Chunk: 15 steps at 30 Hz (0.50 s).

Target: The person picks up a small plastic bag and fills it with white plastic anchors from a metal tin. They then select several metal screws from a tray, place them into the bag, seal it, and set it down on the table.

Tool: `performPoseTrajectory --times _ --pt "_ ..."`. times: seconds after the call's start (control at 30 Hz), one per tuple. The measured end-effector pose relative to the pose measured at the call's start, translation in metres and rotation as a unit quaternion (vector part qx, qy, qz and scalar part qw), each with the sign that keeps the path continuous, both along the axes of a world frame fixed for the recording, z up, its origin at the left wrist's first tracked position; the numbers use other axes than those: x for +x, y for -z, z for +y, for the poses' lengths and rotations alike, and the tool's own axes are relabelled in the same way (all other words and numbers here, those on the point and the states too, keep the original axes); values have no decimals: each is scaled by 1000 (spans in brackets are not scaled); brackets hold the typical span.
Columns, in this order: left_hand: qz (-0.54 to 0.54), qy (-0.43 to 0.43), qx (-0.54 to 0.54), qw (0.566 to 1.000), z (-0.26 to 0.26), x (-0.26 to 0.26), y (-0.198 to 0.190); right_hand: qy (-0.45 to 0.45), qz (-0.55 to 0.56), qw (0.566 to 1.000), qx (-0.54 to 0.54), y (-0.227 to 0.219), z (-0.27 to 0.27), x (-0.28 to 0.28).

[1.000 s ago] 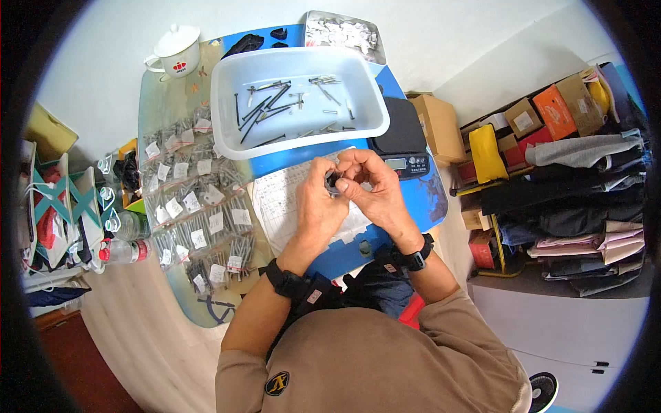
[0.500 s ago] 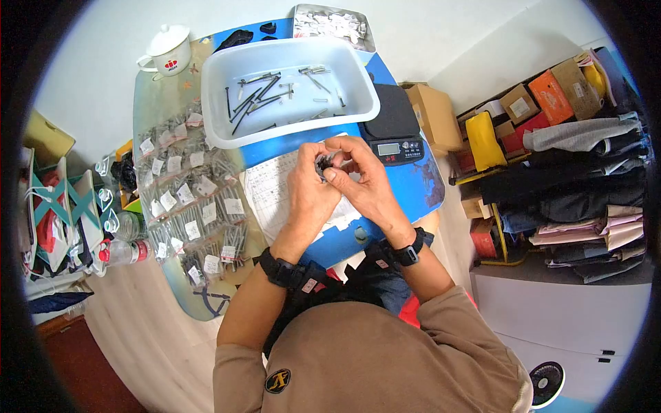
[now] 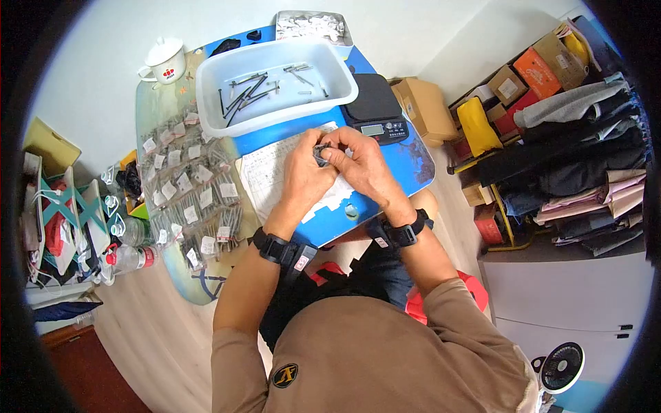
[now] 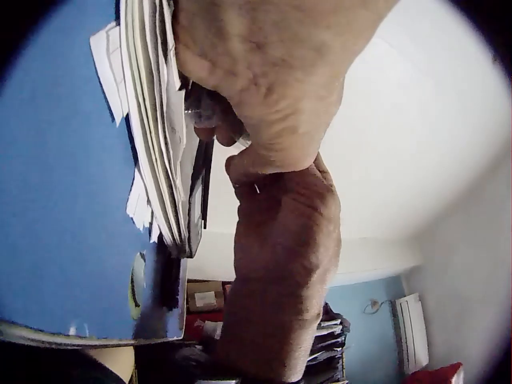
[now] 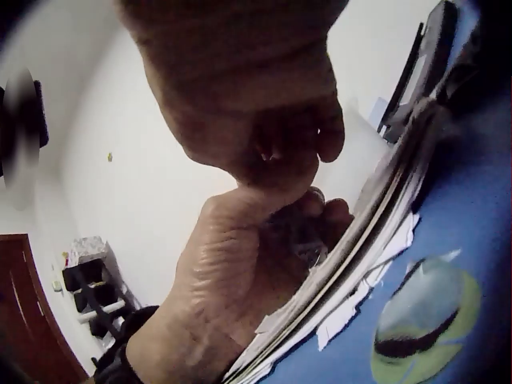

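Both hands meet over the stack of papers (image 3: 263, 172) at the table's front. Between them is a small clear plastic bag (image 5: 307, 234) with dark contents, mostly covered by fingers in the head view. My left hand (image 3: 306, 175) cups the bag from the left, its curled fingers around it in the right wrist view. From the other side my right hand (image 3: 363, 165) pinches at the bag's top with thumb and fingers. What the dark contents are, I cannot tell.
Beyond the hands stands a white plastic tub (image 3: 275, 117) with several long dark screws (image 3: 246, 95). A black digital scale (image 3: 375, 113) lies right of it. Labelled bags of screws (image 3: 184, 182) cover the left side. A lidded mug (image 3: 165, 62) and a tin of white pieces (image 3: 313, 26) stand at the back.
The head view has shifted and turned slightly. Both hands stay together around the bag over the papers, with only small finger movements of the right hand.
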<state>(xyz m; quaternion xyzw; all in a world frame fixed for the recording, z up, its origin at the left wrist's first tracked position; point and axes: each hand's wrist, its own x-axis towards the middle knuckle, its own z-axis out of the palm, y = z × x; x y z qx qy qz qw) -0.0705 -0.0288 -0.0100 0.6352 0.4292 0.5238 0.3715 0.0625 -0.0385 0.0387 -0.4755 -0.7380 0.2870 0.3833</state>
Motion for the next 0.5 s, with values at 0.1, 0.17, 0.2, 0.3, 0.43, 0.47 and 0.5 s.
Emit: performPoseTrajectory --times 0.1,0.17,0.2,0.3,0.43,0.47,0.5 --pt "-10 13 -31 999 -3 1 -7 21 -1 999 24 -13 -4 4" --pt "-6 10 -17 1000 -4 0 -7 36 34 999 19 -13 -2 10" --pt "-3 12 -19 1000 -4 -1 -7 37 37 998 17 -11 -1 12" --pt "40 25 -5 999 -1 -2 -2 28 65 997 -13 -7 -3 15" --pt "55 -2 -14 998 0 0 3 -20 162 982 -100 1 -7 20" --pt "56 1 -14 998 -3 1 0 -18 164 981 -100 1 -10 19" --pt "53 -8 -11 998 -5 0 -3 -26 209 971 -109 0 -10 16"
